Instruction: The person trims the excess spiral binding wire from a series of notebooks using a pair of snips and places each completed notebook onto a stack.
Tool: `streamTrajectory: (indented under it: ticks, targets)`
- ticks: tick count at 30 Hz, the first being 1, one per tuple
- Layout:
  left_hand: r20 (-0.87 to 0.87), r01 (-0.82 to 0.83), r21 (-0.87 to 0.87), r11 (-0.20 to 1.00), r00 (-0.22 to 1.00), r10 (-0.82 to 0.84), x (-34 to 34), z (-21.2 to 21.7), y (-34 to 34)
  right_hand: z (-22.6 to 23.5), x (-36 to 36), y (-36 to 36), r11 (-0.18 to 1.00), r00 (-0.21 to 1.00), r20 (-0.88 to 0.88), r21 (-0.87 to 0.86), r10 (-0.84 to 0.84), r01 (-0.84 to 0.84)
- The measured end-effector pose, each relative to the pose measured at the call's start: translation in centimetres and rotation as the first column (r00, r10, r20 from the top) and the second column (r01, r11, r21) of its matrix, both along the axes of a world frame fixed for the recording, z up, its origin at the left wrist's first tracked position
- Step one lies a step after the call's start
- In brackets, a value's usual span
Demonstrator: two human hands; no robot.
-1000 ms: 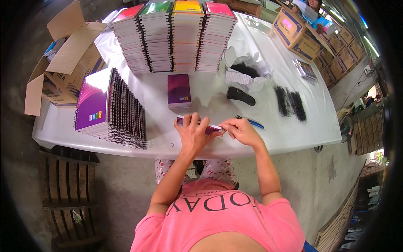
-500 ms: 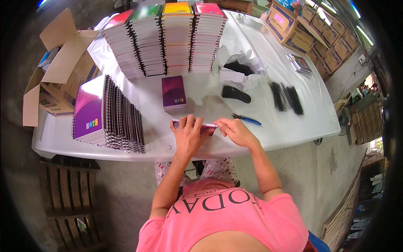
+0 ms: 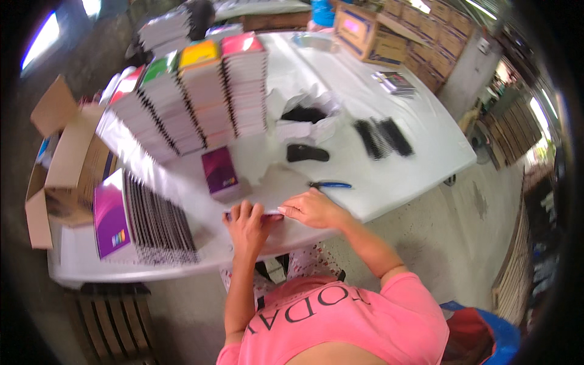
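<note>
Near the table's front edge, my left hand (image 3: 246, 226) is closed over a small purple notebook (image 3: 275, 216), its fingers curled across the top. My right hand (image 3: 313, 210) pinches at the notebook's right end with thumb and forefinger; a thin coil there would be too small to make out. Just beyond my hands stands a stack of small purple notebooks (image 3: 220, 171). Blue-handled cutting pliers (image 3: 331, 185) lie past my right hand. Farther off are a black, curved object (image 3: 308, 153) and a crumpled white wrapping (image 3: 325, 125) around black coils (image 3: 303, 114).
Several black wire coils (image 3: 383, 138) lie at the right. Tall stacks of spiral notebooks (image 3: 207, 91) rise at the back left. Larger purple notebooks (image 3: 112, 213) stand in a row near an open carton (image 3: 67, 176). Another carton (image 3: 359, 36) sits on the far corner.
The whole view has shifted and tilted, so the table sits lower and leftward. Both hands stay at the notebook, with the right hand turned more side-on.
</note>
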State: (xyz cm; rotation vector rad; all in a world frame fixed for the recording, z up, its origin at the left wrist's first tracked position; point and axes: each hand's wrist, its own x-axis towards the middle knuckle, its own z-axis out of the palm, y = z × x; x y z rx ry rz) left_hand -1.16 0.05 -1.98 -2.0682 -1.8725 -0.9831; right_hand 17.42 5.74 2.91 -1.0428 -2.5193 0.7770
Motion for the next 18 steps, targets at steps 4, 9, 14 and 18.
streamTrajectory:
  ticks: [4, 9, 14, 18]
  targets:
    - [0.027, 0.099, -0.001, 0.995, 0.995, -0.099, -0.4, 1.0, -0.7, -4.2, 3.6, 7.8, 0.725, 0.944, -0.116, 0.613, -0.310, 0.314]
    - [0.021, 0.119, -0.069, 0.991, 0.993, -0.118, -0.4, 1.6, -0.6, -5.8, 4.3, 11.5, 0.902, 0.927, 0.079, 0.272, -0.368, 0.335]
    - [0.046, 0.120, -0.016, 0.993, 0.992, -0.119, -0.3, 0.6, -0.5, -2.5, 5.0, 4.1, 0.928, 0.643, -0.758, -0.312, -0.112, -0.206]
    - [0.046, 0.138, -0.003, 0.990, 0.989, -0.138, -0.4, 0.4, -0.5, -3.1, 3.2, -0.1, 0.773, 0.606, -0.794, -0.354, 0.048, -0.526]
